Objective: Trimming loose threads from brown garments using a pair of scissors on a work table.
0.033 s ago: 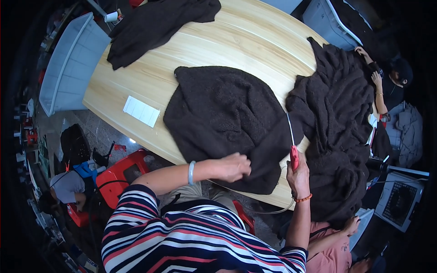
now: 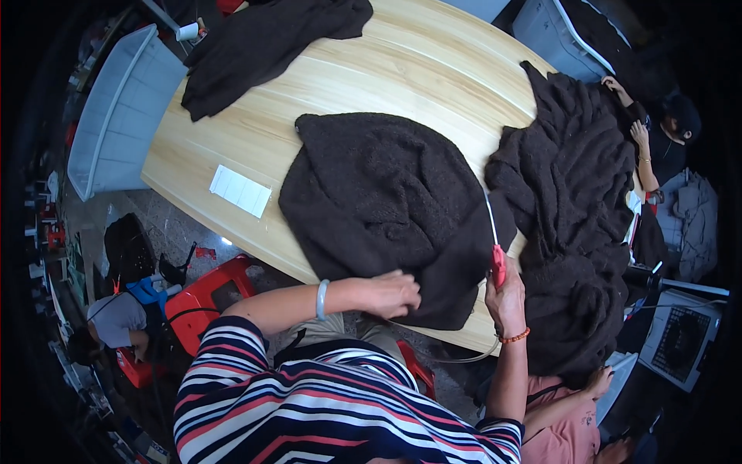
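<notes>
A dark brown knit garment (image 2: 386,178) lies spread and rumpled on the wooden table (image 2: 433,58) in front of me, its near part hanging over the table's edge. My left hand (image 2: 393,294) is at its near edge, fingers curled closed on the cloth; the fingertips are partly hidden. In my right hand (image 2: 506,303) is a red air blow gun (image 2: 498,265), its thin metal nozzle pointing away over the garment's right side. A clear hose (image 2: 475,359) hangs below that hand.
More dark knitwear (image 2: 572,193) is heaped to the right, and another dark piece (image 2: 270,50) lies far left. A white paper slip (image 2: 241,190) is on the table. Grey bins (image 2: 116,116) stand beyond it. Co-workers sit nearby, one in pink (image 2: 560,421) close at my right.
My left hand has shifted slightly left and toward me along the garment's near edge. My right hand and the blow gun are almost unmoved.
</notes>
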Available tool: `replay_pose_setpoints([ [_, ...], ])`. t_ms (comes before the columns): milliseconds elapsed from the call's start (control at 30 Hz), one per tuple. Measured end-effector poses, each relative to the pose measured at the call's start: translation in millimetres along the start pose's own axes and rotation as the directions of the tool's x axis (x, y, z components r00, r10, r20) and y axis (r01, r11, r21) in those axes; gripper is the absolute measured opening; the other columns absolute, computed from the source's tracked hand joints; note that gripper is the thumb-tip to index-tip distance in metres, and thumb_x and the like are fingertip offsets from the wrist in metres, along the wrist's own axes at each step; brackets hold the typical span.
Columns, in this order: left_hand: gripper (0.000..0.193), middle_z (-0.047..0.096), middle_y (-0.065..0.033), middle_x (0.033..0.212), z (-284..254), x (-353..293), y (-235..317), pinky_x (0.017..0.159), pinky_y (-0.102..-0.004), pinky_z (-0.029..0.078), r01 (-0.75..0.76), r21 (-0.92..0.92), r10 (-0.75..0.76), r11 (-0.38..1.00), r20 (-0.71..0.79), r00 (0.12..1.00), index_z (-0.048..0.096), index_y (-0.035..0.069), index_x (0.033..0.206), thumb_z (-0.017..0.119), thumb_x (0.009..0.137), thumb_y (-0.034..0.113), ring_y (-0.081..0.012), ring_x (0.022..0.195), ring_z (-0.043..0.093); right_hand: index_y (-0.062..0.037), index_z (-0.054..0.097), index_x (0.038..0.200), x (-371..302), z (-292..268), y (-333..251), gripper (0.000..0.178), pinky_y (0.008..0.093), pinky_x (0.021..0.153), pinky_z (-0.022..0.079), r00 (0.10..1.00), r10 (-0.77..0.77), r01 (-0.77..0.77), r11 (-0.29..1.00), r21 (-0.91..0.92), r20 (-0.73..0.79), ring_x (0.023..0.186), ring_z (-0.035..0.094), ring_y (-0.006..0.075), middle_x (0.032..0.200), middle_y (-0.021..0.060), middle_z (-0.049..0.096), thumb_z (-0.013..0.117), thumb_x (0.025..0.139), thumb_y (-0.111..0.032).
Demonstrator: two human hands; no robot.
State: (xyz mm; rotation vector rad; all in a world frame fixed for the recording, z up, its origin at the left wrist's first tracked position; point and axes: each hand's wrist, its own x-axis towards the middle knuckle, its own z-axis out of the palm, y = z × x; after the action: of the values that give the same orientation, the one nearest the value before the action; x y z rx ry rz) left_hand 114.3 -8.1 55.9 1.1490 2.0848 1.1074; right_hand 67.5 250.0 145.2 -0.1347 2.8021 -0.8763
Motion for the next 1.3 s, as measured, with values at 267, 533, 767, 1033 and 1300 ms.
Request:
replay_pose_setpoints([
  [267,0.03,0.061,-0.01,0.105,-75,-64,-87,0.071,-0.0282,0.052,0.4,-0.291,-0.443,0.869,-0.819,0.365,0.064,0.005,0.113,0.067,0.084,0.01,-0.0181,0.085,0.063,-0.0112,0.058,0.119,4,64,-45,0.042,0.0439,0.08,0.053,0.99,-0.127,0.129,0.991,-0.031,0.064,0.094,0.065,0.0344,0.099,0.0149,0.066,0.065,0.079,-0.004],
  [533,0.061,0.053,-0.0223,0.127,-159,-124,-235,0.106,-0.0429,0.04,0.729,-0.358,-0.453,0.584,-0.888,-0.073,0.051,0.003,0.133,0.072,0.077,0.011,-0.0376,0.123,0.048,-0.0028,0.055,0.114,40,175,-57,0.042,0.0421,0.071,0.053,0.978,-0.184,0.204,0.942,-0.268,0.097,0.086,0.064,0.031,0.092,0.013,0.063,0.07,0.076,-0.011],
  [767,0.047,0.068,-0.0128,0.095,-184,-126,-262,0.09,-0.0377,0.05,0.683,-0.094,-0.385,0.724,-0.877,0.287,0.06,0.004,0.119,0.07,0.073,0.006,-0.0275,0.093,0.065,-0.0094,0.054,0.118,45,121,-52,0.042,0.0459,0.085,0.051,0.965,-0.07,0.058,0.997,0.051,0.254,0.102,0.062,0.04,0.106,0.0216,0.064,0.061,0.077,-0.002],
  [1033,0.041,0.065,-0.0136,0.094,-191,-85,-262,0.08,-0.0343,0.052,0.408,-0.525,-0.662,0.747,-0.65,0.375,0.06,0.006,0.115,0.069,0.075,0.007,-0.0249,0.085,0.064,-0.0051,0.056,0.12,50,16,-13,0.042,0.0364,0.088,0.049,0.995,-0.052,0.032,0.976,0.218,0.086,0.101,0.066,0.0335,0.103,0.018,0.067,0.065,0.079,0.002],
  [1300,0.033,0.066,-0.0115,0.09,-212,-55,-256,0.077,-0.0328,0.052,0.612,-0.246,-0.608,0.751,-0.619,0.497,0.064,0.004,0.11,0.068,0.077,0.008,-0.0229,0.082,0.063,-0.0005,0.058,0.119,51,-54,40,0.04,0.0283,0.094,0.044,0.975,0.168,-0.124,0.954,0.273,-0.144,0.104,0.06,0.0156,0.108,0.0068,0.064,0.059,0.081,0.01],
])
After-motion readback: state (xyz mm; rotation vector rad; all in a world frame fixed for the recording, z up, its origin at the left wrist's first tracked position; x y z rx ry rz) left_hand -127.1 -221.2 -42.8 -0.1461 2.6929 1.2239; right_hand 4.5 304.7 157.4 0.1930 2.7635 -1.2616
